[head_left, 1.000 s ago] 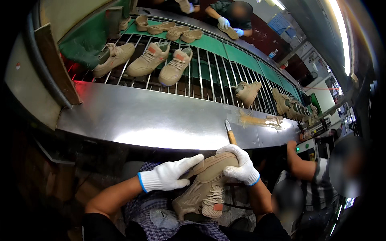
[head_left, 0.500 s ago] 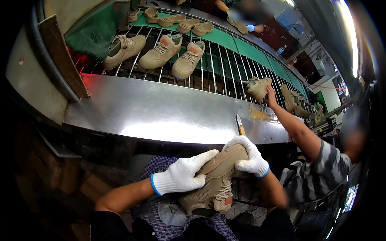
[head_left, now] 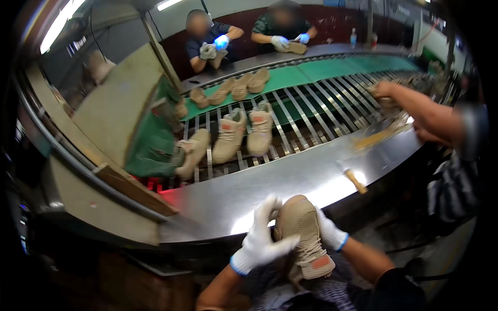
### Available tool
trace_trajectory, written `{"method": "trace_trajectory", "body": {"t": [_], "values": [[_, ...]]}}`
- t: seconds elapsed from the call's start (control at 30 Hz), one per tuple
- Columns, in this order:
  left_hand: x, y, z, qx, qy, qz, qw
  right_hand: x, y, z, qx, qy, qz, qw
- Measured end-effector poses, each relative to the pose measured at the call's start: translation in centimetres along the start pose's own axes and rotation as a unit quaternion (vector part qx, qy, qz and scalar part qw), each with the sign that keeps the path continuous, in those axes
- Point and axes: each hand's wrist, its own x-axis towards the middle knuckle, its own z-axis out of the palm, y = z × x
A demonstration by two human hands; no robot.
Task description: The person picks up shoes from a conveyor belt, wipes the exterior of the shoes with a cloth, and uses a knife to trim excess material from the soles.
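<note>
Fingers first, and what a spread on the left hand point(head_left: 261, 239)! Its fingers point(head_left: 266, 208) pointed up by the toe, the thumb reached across toward the laces, and a wide gap stood between them; whether the tips met the surface, you couldn't tell. Over to the right hand point(head_left: 330, 229), and that one lay along the opposite side, clamped on the tan shoe point(head_left: 305, 228), its fingertips out of sight behind. The shoe itself sat between the two palms, above the lap, toe tipped up toward the bench point(head_left: 212, 210), laces facing the wearer, orange-red tag point(head_left: 320, 262) low down. White gloves both, blue-edged at the cuffs! The left wrist was bent upright over a forearm slanting in from below; the right forearm angled in from the lower right.

Farther out, a wooden-handled knife point(head_left: 356, 182) lay on the metal bench, its handle toward the near edge. Past that, three shoes point(head_left: 228, 137) stood on the metal bars point(head_left: 316, 111), with four pale soles point(head_left: 239, 88) on the green strip point(head_left: 290, 80) behind. Off to the right, a co-worker's bare arm point(head_left: 423, 106) stretched over the bars, and two gloved people worked across the far side.
</note>
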Motion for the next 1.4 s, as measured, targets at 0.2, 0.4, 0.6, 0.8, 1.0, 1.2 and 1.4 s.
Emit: {"method": "trace_trajectory", "body": {"t": [0.2,0.4,0.6,0.8,1.0,1.2,1.4], "values": [[1.5,-10.7,2.3,0.005,-0.022,-0.177,0.984,-8.1,-5.7,4.1,-0.688,0.036,-0.209,0.694],[1.5,-11.5,5.0,-0.156,-0.005,-0.180,0.971,-8.8,-0.4,-1.0,-0.610,0.100,-0.426,0.660],[2.6,-10.0,5.7,-0.069,-0.001,-0.198,0.978,-3.0,-2.7,-5.1,-0.684,0.094,-0.511,0.512],[3.1,-10.7,4.9,-0.034,-0.024,-0.168,0.985,-0.7,-4.9,-0.9,-0.714,0.063,-0.441,0.540],[3.6,-9.2,5.1,-0.048,-0.033,-0.234,0.971,2.5,-5.9,1.0,-0.730,0.049,-0.306,0.609],[4.3,-9.7,4.8,-0.027,-0.034,-0.260,0.965,0.1,-9.4,5.3,-0.734,0.011,-0.156,0.660],[4.6,-9.1,4.1,0.082,-0.076,-0.180,0.977,-6.3,-8.5,4.4,-0.613,0.064,-0.174,0.768]]}}
